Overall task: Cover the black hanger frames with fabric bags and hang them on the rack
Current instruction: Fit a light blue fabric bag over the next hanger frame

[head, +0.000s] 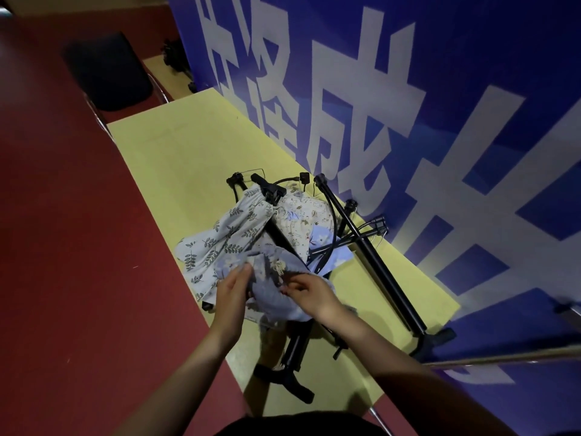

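A black rack [382, 272] lies flat on the yellow table [176, 158], its poles crossing. Over it sits a heap of fabric bags: a leaf-print bag [217, 243] on the left, a cream patterned bag [298, 221] in the middle, a light blue one [338, 261] under the poles. Black curved hanger frames [331, 215] stick out of the heap. My left hand [234, 289] and my right hand [309, 291] both pinch a blue-grey flowered bag [270, 272] at the near side of the heap, holding its bunched cloth between them.
A blue banner [440, 121] with large white characters stands along the table's right edge. Red floor [63, 247] lies to the left. A black chair [107, 70] stands beyond the table's far end. The rack's feet [283, 377] overhang near me.
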### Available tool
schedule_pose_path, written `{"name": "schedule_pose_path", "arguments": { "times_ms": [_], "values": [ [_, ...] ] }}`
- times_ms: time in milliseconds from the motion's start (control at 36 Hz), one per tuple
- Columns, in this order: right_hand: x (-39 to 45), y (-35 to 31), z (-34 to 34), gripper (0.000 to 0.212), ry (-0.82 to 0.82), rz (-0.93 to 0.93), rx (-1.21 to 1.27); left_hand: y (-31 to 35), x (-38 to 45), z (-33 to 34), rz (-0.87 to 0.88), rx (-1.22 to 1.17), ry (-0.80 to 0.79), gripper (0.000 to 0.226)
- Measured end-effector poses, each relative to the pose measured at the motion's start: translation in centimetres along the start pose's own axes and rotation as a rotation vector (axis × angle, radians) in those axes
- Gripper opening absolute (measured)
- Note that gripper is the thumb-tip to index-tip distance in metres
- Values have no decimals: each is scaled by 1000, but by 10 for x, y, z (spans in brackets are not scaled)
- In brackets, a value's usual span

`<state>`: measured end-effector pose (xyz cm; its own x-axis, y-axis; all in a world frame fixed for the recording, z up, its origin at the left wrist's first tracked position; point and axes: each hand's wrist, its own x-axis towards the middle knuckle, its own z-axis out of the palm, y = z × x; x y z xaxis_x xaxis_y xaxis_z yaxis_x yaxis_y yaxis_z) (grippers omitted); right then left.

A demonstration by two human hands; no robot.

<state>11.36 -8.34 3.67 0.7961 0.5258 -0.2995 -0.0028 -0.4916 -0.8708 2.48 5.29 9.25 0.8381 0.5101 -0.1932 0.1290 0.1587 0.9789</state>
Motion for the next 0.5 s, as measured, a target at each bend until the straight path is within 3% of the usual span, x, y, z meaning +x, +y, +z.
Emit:
{"name": "schedule_pose_path", "arguments": {
  "times_ms": [167, 361, 500],
  "values": [
    [-10, 6, -16, 20, 1, -116, -80, -9, -4, -2, -31, 31, -34, 35],
    [-16, 18, -41, 27, -50, -215, -426, -9, 0, -5, -30, 26, -9, 45],
    [-22, 30, -54, 63, -3, -253, -684, -8, 4, -1, -29, 62, 26, 33]
  ]
}}
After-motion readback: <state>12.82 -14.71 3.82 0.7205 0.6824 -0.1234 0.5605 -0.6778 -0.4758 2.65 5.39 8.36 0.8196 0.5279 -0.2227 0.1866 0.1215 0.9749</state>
